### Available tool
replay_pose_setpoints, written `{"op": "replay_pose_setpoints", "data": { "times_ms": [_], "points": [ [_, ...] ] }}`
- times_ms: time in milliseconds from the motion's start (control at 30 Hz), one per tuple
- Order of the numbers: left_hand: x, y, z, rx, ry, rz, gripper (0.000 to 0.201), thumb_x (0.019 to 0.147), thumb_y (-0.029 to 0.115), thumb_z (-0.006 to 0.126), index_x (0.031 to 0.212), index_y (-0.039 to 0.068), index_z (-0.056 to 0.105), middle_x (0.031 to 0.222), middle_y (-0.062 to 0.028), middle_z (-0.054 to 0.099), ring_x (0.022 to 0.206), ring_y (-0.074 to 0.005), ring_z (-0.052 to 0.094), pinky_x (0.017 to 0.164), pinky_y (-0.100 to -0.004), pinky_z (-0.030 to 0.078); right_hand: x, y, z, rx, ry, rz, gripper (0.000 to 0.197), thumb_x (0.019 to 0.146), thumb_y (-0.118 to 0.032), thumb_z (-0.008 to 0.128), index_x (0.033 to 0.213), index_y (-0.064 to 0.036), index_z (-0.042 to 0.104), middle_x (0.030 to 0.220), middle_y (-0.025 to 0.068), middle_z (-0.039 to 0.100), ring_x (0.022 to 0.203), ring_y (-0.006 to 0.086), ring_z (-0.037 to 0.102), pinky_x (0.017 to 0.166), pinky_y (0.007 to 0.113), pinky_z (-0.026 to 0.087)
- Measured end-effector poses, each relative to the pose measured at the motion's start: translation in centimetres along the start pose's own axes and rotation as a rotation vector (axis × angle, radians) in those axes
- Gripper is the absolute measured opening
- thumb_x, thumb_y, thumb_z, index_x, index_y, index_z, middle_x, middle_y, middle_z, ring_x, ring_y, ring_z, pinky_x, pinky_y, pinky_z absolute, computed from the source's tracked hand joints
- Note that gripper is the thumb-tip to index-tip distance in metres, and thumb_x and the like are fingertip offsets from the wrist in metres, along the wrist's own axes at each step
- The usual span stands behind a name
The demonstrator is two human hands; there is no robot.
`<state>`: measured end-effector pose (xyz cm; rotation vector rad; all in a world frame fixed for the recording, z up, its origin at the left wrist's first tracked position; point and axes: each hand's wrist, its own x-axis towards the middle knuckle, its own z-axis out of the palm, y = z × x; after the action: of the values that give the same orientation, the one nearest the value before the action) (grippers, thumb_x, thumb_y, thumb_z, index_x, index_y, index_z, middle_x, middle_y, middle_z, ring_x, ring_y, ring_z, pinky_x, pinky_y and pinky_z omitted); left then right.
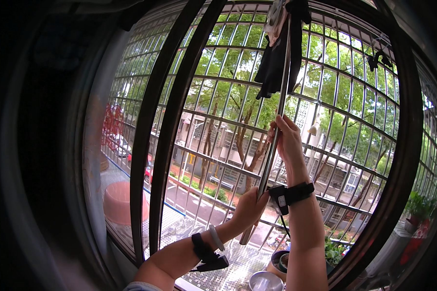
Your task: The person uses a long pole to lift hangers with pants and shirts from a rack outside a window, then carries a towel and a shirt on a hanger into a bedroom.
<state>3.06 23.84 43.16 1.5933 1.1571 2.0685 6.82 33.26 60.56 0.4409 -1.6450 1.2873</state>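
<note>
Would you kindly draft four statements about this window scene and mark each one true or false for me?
1. The left hand and right hand both hold a long shiny metal pole. True.
2. The right hand grips lower than the left hand. False: it grips higher.
3. A black cloth garment hangs near the pole's upper part. True.
4. The round pink basin stands at the picture's right. False: it stands at the left.

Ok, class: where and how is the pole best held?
Probably by the lower half of the pole, from below, with the left hand under the right hand, spaced apart as they are: it is long, thin and slanted, and dark clothing hangs beside its upper part.
</note>
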Motion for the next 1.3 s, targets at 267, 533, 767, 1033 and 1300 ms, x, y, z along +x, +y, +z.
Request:
{"op": "replay_pose_setpoints", "data": {
  "times_ms": [267, 533, 767, 1033, 1300],
  "points": [
    [-3.7, -3.0, 0.7, 0.03, 0.002, -0.1, 0.028, 0.089, 0.025, 0.052, 0.074, 0.003, 0.042, 0.045, -0.0034, 0.042, 0.034, -0.0127, 0.045, 0.03, -0.0282, 0.035, -4.5, 1.2, -0.3, -0.066, 0.08, 0.023, 0.019, 0.09, -0.013, 0.048, 0.1, 0.0036, 0.047, 0.069, 0.0087, 0.056, 0.051, 0.0127, 0.057, 0.042, 0.026, 0.051],
    [-11.0, -10.9, -0.1, 0.257, 0.049, -0.15, 0.029, 0.085, 0.027, 0.058, 0.077, 0.002, 0.046, 0.052, -0.0138, 0.049, 0.047, -0.028, 0.054, 0.044, -0.0368, 0.04, -11.3, 5.3, -1.6, -0.058, 0.022, 0.176, 0.028, 0.089, -0.018, 0.053, 0.107, 0.0027, 0.046, 0.067, 0.0087, 0.056, 0.051, 0.0148, 0.057, 0.046, 0.026, 0.05],
    [-21.9, -20.5, -1.2, 0.27, -0.008, -0.189, 0.027, 0.085, 0.026, 0.06, 0.081, 0.002, 0.049, 0.056, -0.0147, 0.05, 0.047, -0.0287, 0.053, 0.045, -0.0361, 0.04, -14.8, 6.9, -1.6, 0.099, 0.132, 0.282, 0.024, 0.088, -0.015, 0.055, 0.105, 0.0024, 0.051, 0.069, 0.0049, 0.053, 0.059, 0.014, 0.057, 0.053, 0.027, 0.051],
    [-28.8, -24.3, -0.2, 0.172, -0.213, -0.582, 0.035, 0.086, 0.036, 0.057, 0.084, 0.002, 0.049, 0.061, -0.0055, 0.056, 0.059, -0.0128, 0.056, 0.056, -0.0277, 0.045, -21.3, 6.5, 0.3, 0.159, 0.218, 0.324, 0.02, 0.089, -0.018, 0.053, 0.1, -0.0004, 0.053, 0.065, 0.0016, 0.047, 0.051, 0.0092, 0.044, 0.046, 0.023, 0.035],
    [-22.7, -21.4, -0.5, 0.229, -0.471, -0.437, 0.038, 0.083, 0.04, 0.059, 0.097, 0.005, 0.059, 0.083, -0.0112, 0.064, 0.072, -0.0194, 0.06, 0.066, -0.0299, 0.047, -21.9, 4.1, -0.9, 0.023, 0.25, 0.329, 0.027, 0.092, -0.02, 0.049, 0.108, 0.0012, 0.053, 0.06, -0.0015, 0.042, 0.046, 0.006, 0.037, 0.041, 0.021, 0.03]
  ]
}}
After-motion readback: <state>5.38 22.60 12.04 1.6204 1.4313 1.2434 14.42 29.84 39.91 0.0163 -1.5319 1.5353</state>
